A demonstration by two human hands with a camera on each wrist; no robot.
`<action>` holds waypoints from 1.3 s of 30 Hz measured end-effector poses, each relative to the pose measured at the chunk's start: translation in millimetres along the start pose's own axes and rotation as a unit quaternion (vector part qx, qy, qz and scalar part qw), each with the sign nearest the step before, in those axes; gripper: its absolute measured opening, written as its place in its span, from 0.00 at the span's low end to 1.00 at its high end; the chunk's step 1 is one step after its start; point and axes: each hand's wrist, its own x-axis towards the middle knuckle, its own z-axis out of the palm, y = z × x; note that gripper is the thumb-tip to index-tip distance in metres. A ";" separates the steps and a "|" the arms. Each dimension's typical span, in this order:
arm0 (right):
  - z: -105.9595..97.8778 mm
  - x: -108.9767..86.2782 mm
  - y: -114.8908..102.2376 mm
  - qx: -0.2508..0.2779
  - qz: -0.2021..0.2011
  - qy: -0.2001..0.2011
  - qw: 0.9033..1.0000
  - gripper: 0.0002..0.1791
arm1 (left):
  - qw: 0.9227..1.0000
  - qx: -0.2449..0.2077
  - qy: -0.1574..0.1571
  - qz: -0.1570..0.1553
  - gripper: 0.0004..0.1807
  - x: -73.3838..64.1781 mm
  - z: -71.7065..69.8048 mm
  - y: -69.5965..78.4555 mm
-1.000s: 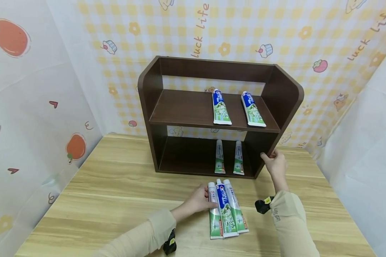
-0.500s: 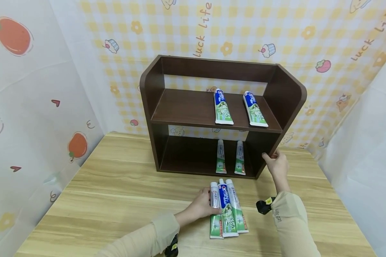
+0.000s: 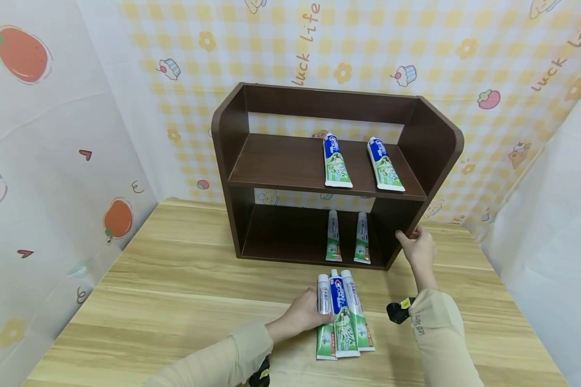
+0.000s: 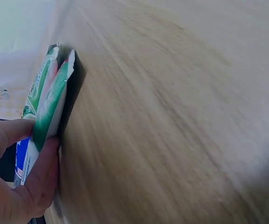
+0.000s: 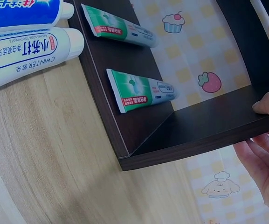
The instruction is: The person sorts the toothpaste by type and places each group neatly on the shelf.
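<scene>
My left hand (image 3: 302, 314) pinches the leftmost white-and-green toothpaste tube (image 3: 326, 344) of a row on the table, with the thumb lying across it. In the left wrist view, thumb and finger sit on either side of that tube (image 4: 48, 122). Close beside it lie a blue-and-green toothpaste tube (image 3: 341, 317) and another white-and-green tube (image 3: 360, 317). My right hand (image 3: 418, 252) grips the right side panel of a dark brown two-tier shelf (image 3: 281, 161). The right wrist view shows the thumb inside that panel (image 5: 204, 135) and the fingers outside.
Two blue-and-green tubes (image 3: 336, 161) lie on the upper tier, right of its middle. On the lower tier are two white-and-green tubes (image 3: 361, 239), near the right panel. The wooden table (image 3: 174, 290) meets a patterned wall covering (image 3: 184, 70) behind the shelf.
My left thumb has shifted right, further across the leftmost tube. The view has shifted slightly. My right hand stays on the shelf panel, and the tubes keep their places.
</scene>
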 end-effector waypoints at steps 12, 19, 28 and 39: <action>0.7 -0.1 1.5 -0.006 0.006 -0.010 1.000 0.15 | 0.995 -0.086 -0.032 -0.045 0.11 -3.4 2.1 -4.4; 1.0 -0.2 2.8 0.007 0.004 -0.007 1.000 0.14 | 0.993 -0.102 -0.015 -0.058 0.10 -5.6 -6.9 -10.4; 1.6 1.6 2.0 0.006 0.005 -0.008 1.000 0.14 | 0.992 -0.119 0.012 -0.036 0.13 14.3 -35.0 -5.0; 1.2 0.5 1.8 0.005 0.000 0.002 1.000 0.14 | 0.993 -0.097 0.063 -0.025 0.18 43.8 -61.0 -2.9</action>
